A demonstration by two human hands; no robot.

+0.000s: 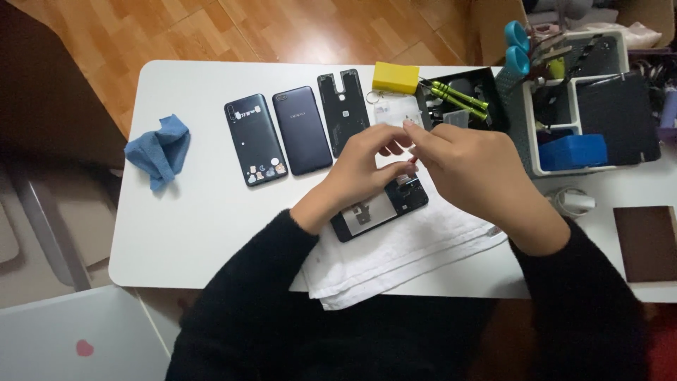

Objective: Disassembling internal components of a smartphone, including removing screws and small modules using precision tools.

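Both my hands meet directly above the opened phone (381,208): left hand (360,166) and right hand (472,166) pinch something too small to identify; phone's long axis runs left-right, tilted.

White table (190,233), wood floor (282,28)

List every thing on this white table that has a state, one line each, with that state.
Opened black phone: back off, insides showing, lying on the white towel.
Dark blue back cover: detached, flat on the table.
Black cover with stickers: detached, flat.
Black inner frame: removed, flat.
Blue cloth: crumpled.
Left hand: fingers pinched over the phone.
Right hand: fingers pinched over the phone; anything held is hidden.
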